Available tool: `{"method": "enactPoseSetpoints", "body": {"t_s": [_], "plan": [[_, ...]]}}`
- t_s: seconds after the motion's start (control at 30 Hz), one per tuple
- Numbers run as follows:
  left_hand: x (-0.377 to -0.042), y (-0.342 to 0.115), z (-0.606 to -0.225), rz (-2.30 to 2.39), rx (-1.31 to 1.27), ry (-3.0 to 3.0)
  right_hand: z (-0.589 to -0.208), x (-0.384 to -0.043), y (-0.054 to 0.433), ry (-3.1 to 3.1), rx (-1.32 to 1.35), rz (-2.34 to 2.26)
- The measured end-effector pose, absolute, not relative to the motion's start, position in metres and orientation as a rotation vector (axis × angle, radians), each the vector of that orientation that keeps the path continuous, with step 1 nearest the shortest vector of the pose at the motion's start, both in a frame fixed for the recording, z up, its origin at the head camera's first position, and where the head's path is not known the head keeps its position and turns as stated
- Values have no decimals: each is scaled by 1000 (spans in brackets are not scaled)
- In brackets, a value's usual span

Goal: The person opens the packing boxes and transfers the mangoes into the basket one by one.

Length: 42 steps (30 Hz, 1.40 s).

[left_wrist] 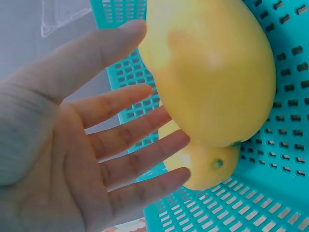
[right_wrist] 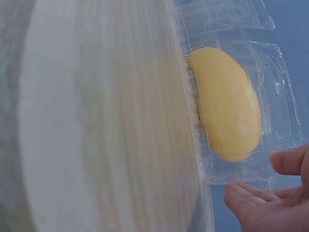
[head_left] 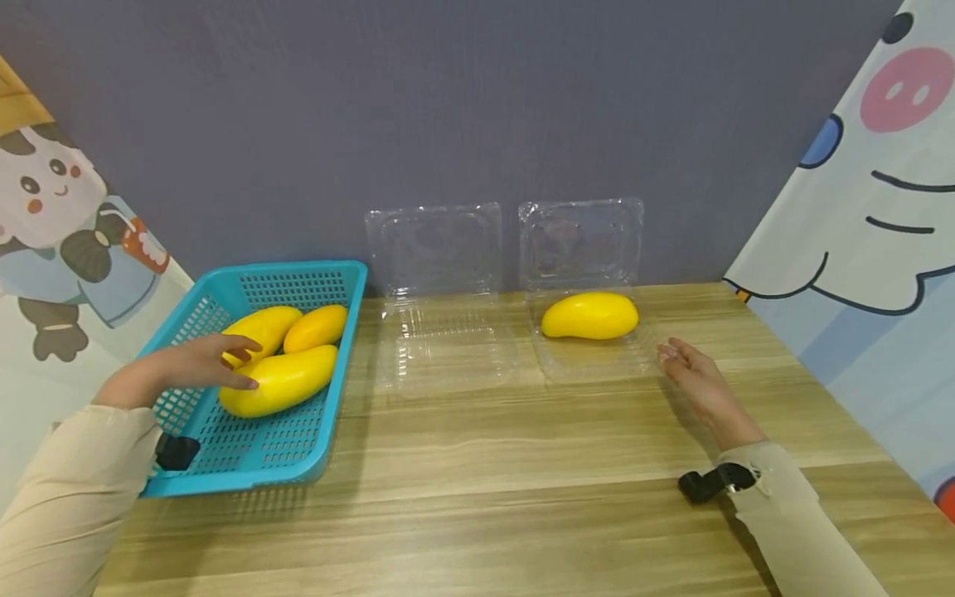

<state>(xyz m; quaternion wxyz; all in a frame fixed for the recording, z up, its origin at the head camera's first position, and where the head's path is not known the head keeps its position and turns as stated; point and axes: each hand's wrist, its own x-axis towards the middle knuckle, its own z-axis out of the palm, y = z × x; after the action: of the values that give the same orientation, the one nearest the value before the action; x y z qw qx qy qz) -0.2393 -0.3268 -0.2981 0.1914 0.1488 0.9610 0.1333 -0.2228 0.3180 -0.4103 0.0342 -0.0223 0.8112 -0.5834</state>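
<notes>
Over the blue plastic basket, my left hand spreads its fingers above the mangoes. The front mango lies nearest my thumb, with a second mango behind it and a smaller one to its right. In the left wrist view, a large mango fills the space beyond the fingertips. Another mango lies in the right clear plastic clamshell box, whose lid stands up at the back. My right hand hovers just right of that box, fingers relaxed and holding nothing.
A second clear clamshell box stands with its lid raised between the basket and the right box. All rest on a wood-grain table against a grey wall. Cartoon-printed panels flank it on both sides.
</notes>
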Motion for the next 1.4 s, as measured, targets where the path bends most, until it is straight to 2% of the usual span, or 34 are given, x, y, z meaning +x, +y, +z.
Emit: {"method": "enactPoseSetpoints", "body": {"t_s": [1.4], "plan": [[-238, -256, -264, 430, 545, 2998, -413, -224, 318, 2448, -63, -1856]]}}
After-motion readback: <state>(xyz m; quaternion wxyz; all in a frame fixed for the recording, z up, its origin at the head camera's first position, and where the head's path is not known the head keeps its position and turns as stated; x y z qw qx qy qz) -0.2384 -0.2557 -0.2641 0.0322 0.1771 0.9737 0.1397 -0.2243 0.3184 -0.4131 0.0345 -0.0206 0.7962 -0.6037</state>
